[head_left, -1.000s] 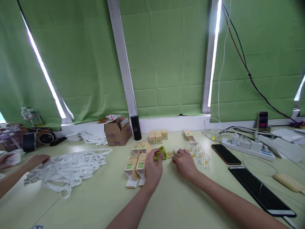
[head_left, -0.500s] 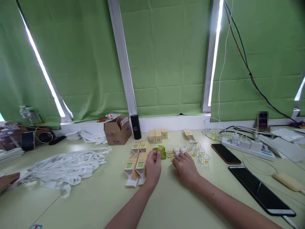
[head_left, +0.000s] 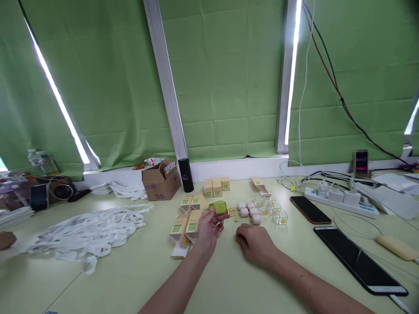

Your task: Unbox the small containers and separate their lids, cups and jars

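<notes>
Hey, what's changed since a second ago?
Your right hand has drawn back toward you, uncovering more of the pale pink blocks. Your left hand still holds the green case, its fingers now showing beneath. Another person's hand has moved left to the picture's edge. The clear cups and black cylinder stayed put.

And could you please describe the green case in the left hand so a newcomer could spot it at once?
On the pale table, find the person's left hand beside the tan boxes. It holds the green case, just left of the small yellow pieces. Unlike those boxes, which show green only on a label, the case is green wherever it shows.
</notes>
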Demonstrator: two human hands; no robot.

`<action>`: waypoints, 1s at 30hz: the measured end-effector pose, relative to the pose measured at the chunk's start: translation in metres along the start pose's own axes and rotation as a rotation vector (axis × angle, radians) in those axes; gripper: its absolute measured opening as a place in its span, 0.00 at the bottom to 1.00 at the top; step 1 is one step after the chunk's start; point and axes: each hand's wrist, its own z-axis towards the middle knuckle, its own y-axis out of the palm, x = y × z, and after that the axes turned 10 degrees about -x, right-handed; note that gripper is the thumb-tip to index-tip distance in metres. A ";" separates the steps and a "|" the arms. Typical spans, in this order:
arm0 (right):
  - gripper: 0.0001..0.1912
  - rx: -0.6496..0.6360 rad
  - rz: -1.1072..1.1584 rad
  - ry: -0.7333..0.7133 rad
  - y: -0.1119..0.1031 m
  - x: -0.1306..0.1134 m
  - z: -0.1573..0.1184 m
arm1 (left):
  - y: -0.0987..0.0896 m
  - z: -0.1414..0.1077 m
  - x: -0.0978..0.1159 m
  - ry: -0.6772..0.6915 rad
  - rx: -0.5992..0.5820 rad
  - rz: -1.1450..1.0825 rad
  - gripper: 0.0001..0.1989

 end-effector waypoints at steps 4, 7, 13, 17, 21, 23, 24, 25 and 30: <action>0.09 -0.001 0.011 -0.015 0.001 0.001 -0.001 | 0.001 -0.001 0.003 0.058 0.066 0.271 0.23; 0.09 0.007 0.021 -0.030 0.001 0.002 -0.001 | 0.003 -0.003 0.005 0.165 0.087 0.636 0.20; 0.09 0.007 0.026 -0.032 0.001 0.004 0.000 | 0.004 -0.009 0.003 0.128 0.091 1.420 0.05; 0.09 0.014 0.030 -0.033 0.000 0.003 0.000 | 0.003 -0.012 0.001 0.027 0.028 1.706 0.07; 0.09 -0.017 0.025 -0.019 -0.003 0.002 0.000 | 0.003 -0.013 0.002 -0.047 0.005 1.793 0.09; 0.10 -0.032 0.018 -0.010 -0.003 0.001 0.000 | 0.003 -0.013 0.002 -0.059 0.006 1.816 0.09; 0.10 -0.038 0.016 -0.007 -0.003 0.001 0.000 | 0.002 -0.013 0.002 -0.061 0.005 1.824 0.09; 0.11 -0.041 0.013 -0.004 -0.003 0.002 0.000 | 0.002 -0.013 0.001 -0.060 0.004 1.832 0.09; 0.11 -0.039 -0.047 0.013 0.000 0.000 0.001 | 0.000 -0.012 -0.001 -0.037 -0.027 1.848 0.10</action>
